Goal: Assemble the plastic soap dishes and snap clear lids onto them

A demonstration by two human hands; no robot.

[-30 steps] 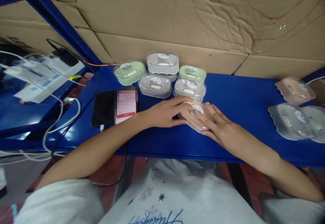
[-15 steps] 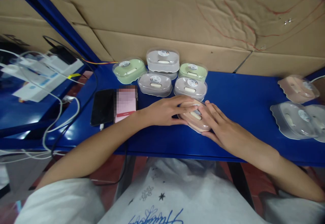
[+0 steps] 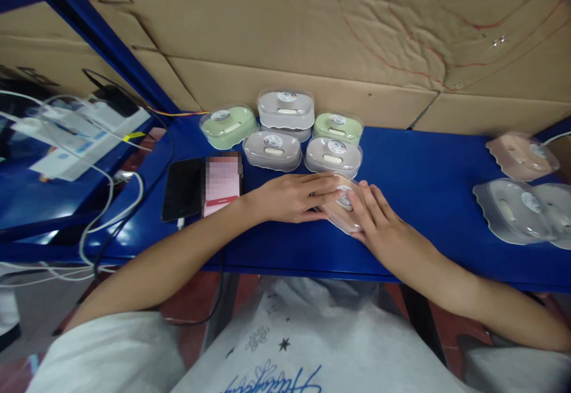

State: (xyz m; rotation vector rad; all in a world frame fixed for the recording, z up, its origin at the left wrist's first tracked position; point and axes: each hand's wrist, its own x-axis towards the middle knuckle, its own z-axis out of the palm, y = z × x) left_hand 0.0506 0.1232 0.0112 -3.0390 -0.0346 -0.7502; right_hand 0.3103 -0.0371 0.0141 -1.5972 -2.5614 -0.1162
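Note:
A pink soap box (image 3: 344, 217) with a clear lid and a round label lies on the blue shelf (image 3: 423, 203), directly in front of me. My left hand (image 3: 297, 198) grips its left end, thumb low and fingers reaching over the top. From the other side, my right hand (image 3: 375, 214) holds the right end with its fingers laid along the lid. Part of the box is hidden under the fingers. Just behind it sit a grey soap box (image 3: 333, 158) and another grey soap box (image 3: 272, 152).
Farther back are a green soap box (image 3: 229, 128), a stacked grey one (image 3: 285, 107) and another green one (image 3: 338, 125). More boxes (image 3: 513, 211) stand at right. Left of my hand lie a black phone (image 3: 182, 191) and a pink-screened phone (image 3: 222, 185); beyond is a power strip (image 3: 84, 149) with cables.
My right-hand fingers have shifted slightly on the lid, and the label now shows more between my hands. The view has moved a little. Both hands stay on the pink soap box.

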